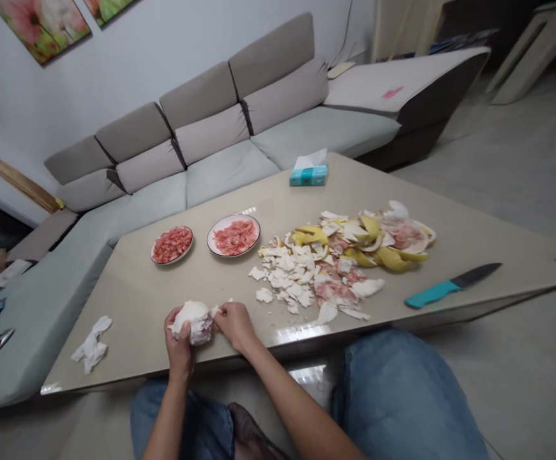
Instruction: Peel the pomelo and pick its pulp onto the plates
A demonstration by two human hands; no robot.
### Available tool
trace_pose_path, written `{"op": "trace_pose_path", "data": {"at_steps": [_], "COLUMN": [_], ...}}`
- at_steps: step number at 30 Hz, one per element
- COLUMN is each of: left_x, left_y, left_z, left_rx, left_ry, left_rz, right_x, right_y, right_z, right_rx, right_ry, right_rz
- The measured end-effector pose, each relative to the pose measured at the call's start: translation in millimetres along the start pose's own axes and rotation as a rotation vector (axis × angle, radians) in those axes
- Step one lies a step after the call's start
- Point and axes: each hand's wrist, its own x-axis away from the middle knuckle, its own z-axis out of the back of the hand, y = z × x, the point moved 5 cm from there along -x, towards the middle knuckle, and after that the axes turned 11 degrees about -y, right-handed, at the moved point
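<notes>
My left hand (178, 342) is wrapped round a peeled pomelo piece (195, 319), white with pith and a little pink flesh showing, held over the near edge of the beige table (153, 300). My right hand (233, 322) is closed beside it, its fingers pinching a strip of white pith at the fruit's right side. A big heap of white pith scraps and yellow peel (339, 255) lies to the right. Two plates of pink fruit pieces (171, 244) (233, 235) stand behind my hands.
A knife with a teal handle (450, 285) lies at the right of the table. A crumpled tissue (90, 346) lies at the left, a tissue pack (309, 172) at the far edge. A grey sofa (220, 140) runs behind the table. My knees are below.
</notes>
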Motion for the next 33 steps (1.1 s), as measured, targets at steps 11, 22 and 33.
{"op": "trace_pose_path", "data": {"at_steps": [11,22,33], "left_x": [-0.9,-11.5,-9.4], "left_y": [-3.8,3.7,12.1], "left_z": [2.8,13.8,-14.8], "left_rx": [0.169,-0.115,-0.189], "left_ry": [-0.060,-0.131,-0.263], "left_rz": [0.066,0.094,0.087], "right_x": [16.3,32.8,42.3], "right_y": [7.0,-23.9,-33.1], "right_z": [104.2,123.4,12.9], "right_rx": [0.086,0.617,0.547], "right_ry": [0.217,0.597,0.069], "right_rz": [0.114,0.321,0.675]}}
